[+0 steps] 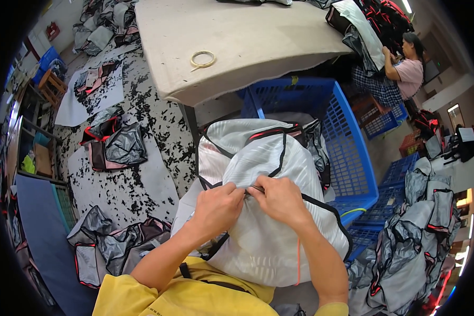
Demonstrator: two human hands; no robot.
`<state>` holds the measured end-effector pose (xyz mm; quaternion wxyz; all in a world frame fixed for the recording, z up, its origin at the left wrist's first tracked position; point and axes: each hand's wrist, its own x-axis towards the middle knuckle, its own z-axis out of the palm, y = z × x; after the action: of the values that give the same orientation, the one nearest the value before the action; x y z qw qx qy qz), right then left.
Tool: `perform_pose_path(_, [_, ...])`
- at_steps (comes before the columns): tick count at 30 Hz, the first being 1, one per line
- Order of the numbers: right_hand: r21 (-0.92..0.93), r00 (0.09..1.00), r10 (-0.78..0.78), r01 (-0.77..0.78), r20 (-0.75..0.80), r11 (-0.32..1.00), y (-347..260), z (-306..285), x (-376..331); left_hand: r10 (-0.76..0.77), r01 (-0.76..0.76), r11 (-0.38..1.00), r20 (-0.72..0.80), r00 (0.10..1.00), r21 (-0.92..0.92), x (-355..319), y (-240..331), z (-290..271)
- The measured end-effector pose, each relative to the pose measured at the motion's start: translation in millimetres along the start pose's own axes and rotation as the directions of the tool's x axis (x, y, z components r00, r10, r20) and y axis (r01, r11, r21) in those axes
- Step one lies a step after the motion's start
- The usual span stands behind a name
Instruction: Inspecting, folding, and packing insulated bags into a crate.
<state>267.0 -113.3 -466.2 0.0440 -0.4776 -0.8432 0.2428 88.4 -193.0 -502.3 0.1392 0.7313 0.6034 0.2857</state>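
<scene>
A large white bag [263, 242] with a faint striped sheen and black bound seams lies bunched before me, partly over a blue plastic crate [347, 152]. Both hands meet at its middle. My left hand [221, 205] is closed, pinching the black seam edge. Close beside it, my right hand [279, 197] grips the same dark edging between thumb and fingers. Exactly what sits between the fingertips is hidden. A red-orange strip [298, 258] runs down the cloth below my right wrist. Grey and black bag parts [317, 152] show behind it in the crate.
A cloth-covered table [247, 31] stands ahead, with a tape ring [203, 59] on it. Grey bags [124, 145] and black scraps litter the floor at left. More grey bags [411, 247] are heaped at right. Another person [403, 68] handles a bag at far right.
</scene>
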Motion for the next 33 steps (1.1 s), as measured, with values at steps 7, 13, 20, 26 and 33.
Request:
perform_pose_path(7, [0.027,0.999,0.032,-0.033,0.029,0.999,2.0,-3.5,-1.0,-0.275,0.306,0.820,0.135,0.952,-0.484,-2.3,-11.5,6.1])
perform_pose_path(13, [0.052,1.000,0.012,-0.012,0.011,0.999,5.9,-2.7,2.1,-0.301,0.232,0.809,-0.042,0.953,-0.540,-13.3,11.4,9.4])
perform_pose_path(20, [0.267,0.992,0.103,-0.079,-0.075,0.960,12.8,-18.7,-8.5,-0.251,0.186,0.818,-0.046,0.967,-0.545,-11.5,5.0,14.4])
perform_pose_path(26, [-0.073,0.916,0.136,-0.176,-0.378,0.982,38.1,-66.1,-73.7,-0.425,0.324,0.691,0.000,0.905,-0.647,-25.7,7.9,10.8])
perform_pose_path(33, [0.178,0.864,0.394,-0.354,-0.313,0.918,85.6,-67.5,-160.3,-0.492,0.329,0.588,-0.003,0.871,-0.739,-21.7,17.1,18.2])
